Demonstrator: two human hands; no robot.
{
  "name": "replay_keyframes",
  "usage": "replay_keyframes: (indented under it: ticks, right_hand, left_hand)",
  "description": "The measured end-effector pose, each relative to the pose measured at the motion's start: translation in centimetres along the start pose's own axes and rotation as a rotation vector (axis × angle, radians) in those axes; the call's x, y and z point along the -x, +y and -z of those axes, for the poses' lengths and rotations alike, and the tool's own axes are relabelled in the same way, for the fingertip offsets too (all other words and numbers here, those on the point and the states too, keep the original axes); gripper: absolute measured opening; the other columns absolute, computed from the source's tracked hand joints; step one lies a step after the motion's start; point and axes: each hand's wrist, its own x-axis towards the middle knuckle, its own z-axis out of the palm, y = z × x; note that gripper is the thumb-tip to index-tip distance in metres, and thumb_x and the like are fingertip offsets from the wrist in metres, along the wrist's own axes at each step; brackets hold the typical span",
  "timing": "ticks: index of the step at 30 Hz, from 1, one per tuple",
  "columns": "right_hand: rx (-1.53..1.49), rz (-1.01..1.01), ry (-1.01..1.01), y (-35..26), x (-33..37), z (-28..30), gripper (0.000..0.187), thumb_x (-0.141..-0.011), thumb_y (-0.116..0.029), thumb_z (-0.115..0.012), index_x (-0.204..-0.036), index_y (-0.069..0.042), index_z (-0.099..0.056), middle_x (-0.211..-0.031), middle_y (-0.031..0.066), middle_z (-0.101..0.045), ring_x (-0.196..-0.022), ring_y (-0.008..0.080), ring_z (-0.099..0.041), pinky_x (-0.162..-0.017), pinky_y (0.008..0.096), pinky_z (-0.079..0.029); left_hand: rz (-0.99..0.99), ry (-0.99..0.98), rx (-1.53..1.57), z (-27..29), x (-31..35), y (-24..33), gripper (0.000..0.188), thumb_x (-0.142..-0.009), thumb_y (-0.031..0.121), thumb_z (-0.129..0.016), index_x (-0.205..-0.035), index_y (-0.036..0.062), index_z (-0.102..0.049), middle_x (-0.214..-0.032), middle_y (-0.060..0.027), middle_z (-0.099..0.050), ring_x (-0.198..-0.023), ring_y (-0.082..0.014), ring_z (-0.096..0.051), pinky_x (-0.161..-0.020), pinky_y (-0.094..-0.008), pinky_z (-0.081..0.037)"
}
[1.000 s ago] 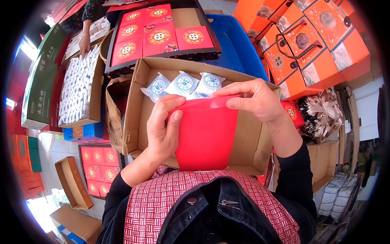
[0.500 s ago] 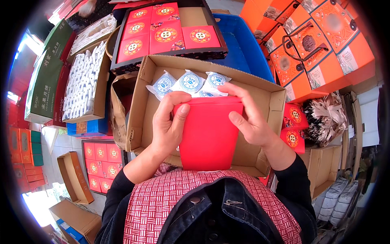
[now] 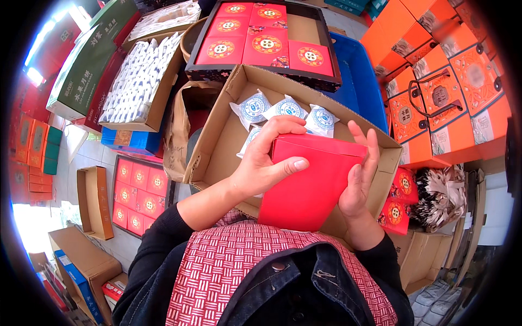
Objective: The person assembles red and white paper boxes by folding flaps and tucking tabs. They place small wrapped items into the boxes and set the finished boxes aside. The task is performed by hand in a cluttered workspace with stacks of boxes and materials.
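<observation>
A red box [image 3: 312, 187] leans upright against my apron, over a shallow cardboard tray [image 3: 217, 146]. My left hand [image 3: 269, 157] grips its upper left corner, thumb lying on the front face and fingers behind the top edge. Along the box's right edge is my right hand [image 3: 361, 176], fingers stretched upward and apart, the thumb near the side. In the tray, beyond the box, lie several small white wrapped packets [image 3: 286, 107] with round blue print. Part of one packet is hidden by my left hand.
Behind the tray stands a dark-rimmed case [image 3: 334, 70] of red boxes, beside a blue plastic bin [image 3: 356, 81]. Orange gift boxes [image 3: 443, 144] are stacked at right. A carton of white packets [image 3: 138, 81] stands left, with another red-box case [image 3: 140, 195] lower down.
The view has shifted, so the surroundings appear farther right. My right fingers have lifted from the box's top and straightened beside its right edge. My left hand still grips the box.
</observation>
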Motion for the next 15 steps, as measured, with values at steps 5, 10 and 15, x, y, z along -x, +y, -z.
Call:
replay_keyframes:
  ticks: [5, 10, 15]
  right_hand:
    - [0.063, 0.05, -0.012, 0.1, 0.3, 0.7, 0.039, -0.1, -0.022, -0.036, -0.134, -0.001, -0.035, -0.136, 0.0206, -0.042, -0.125, 0.0244, -0.043, -0.103, 0.0357, -0.035]
    - [-0.003, -0.082, 0.055, -0.7, -0.7, 0.6, 0.025, -0.1, -0.012, -0.037, -0.116, 0.001, -0.052, -0.113, 0.0141, -0.061, -0.106, 0.0192, -0.057, -0.095, 0.0315, -0.042]
    - [-0.203, -0.334, 0.096, -1.7, -1.9, 1.1, 0.02, -0.097, -0.009, -0.049, -0.112, 0.001, -0.058, -0.11, 0.0109, -0.064, -0.102, 0.0143, -0.059, -0.09, 0.0267, -0.045]
  left_hand:
    - [-0.042, 0.076, 0.079, -0.7, -0.3, 0.4, 0.049, -0.078, 0.024, -0.076, -0.116, 0.0039, -0.053, -0.124, -0.0154, -0.048, -0.117, -0.0259, -0.048, -0.098, -0.0368, -0.039]
    - [0.056, 0.078, 0.12, -0.3, 0.3, 0.1, 0.046, -0.078, 0.026, -0.076, -0.111, 0.0019, -0.055, -0.122, -0.0155, -0.051, -0.113, -0.0237, -0.05, -0.095, -0.0359, -0.041]
    - [0.067, 0.044, 0.035, -0.3, -0.1, 0.0, 0.048, -0.078, 0.028, -0.076, -0.111, 0.0008, -0.054, -0.12, -0.0155, -0.052, -0.11, -0.0213, -0.051, -0.094, -0.0343, -0.042]
